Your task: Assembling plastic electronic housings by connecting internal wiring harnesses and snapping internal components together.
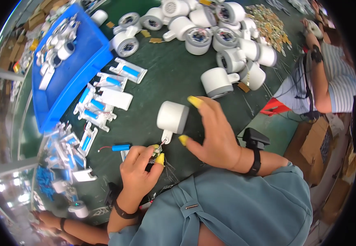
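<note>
Through my feed, the left hand (139, 169) has its grip pinched down, thumb against fingers, on a small board (158, 152) that is partly hidden by the fingertips; the right hand (218, 137) has its grip spread wide, thumb and forefinger well apart with nothing held between them; both wear yellow fingertip covers (194, 101). I see the white housing (170, 116) on the green table (155, 76), just left of the right hand's fingertips, its grey rim toward them; I can't tell whether they touch it; its short stem points down toward the left hand, and thin wires (163, 143) run from the stem to the board.

Just beyond the left hand I have a blue battery (122, 147) with a red lead; farther left lie white shells (131, 72), many with blue cells inside; beside them a blue bin (72, 91) holds more white parts; at the far side I see a heap of housings (197, 40) next to a pile of small tan pieces (268, 25); a co-worker (341, 76) in stripes sits at right, and another person's forearm (81, 233) shows at lower left.
</note>
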Tool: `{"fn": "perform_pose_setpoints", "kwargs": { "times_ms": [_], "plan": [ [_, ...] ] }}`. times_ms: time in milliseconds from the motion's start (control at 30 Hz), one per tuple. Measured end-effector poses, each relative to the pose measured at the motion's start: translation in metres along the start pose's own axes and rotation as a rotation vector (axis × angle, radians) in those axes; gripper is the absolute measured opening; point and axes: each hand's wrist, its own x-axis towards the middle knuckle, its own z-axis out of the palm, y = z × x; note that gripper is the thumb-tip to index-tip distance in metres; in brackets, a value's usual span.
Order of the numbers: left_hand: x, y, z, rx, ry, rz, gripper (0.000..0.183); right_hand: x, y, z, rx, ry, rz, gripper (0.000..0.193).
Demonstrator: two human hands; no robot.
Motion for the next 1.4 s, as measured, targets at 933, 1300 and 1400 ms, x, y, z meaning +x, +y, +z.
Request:
{"fn": "perform_pose_setpoints", "kwargs": {
  "times_ms": [933,1300,1400],
  "plan": [
    [-0.003,0.003,-0.009,-0.152,-0.052,-0.267,0.028,0.002,0.01,0.028,0.099,-0.039,-0.017,0.074],
    [-0.003,-0.003,-0.01,-0.138,-0.027,-0.216,0.028,0.005,0.013,0.025,0.227,0.049,-0.112,0.07],
    [-0.003,0.009,-0.013,-0.063,-0.013,-0.171,0.029,0.006,0.008,0.022,0.32,-0.045,0.01,0.07]
  ]
}}
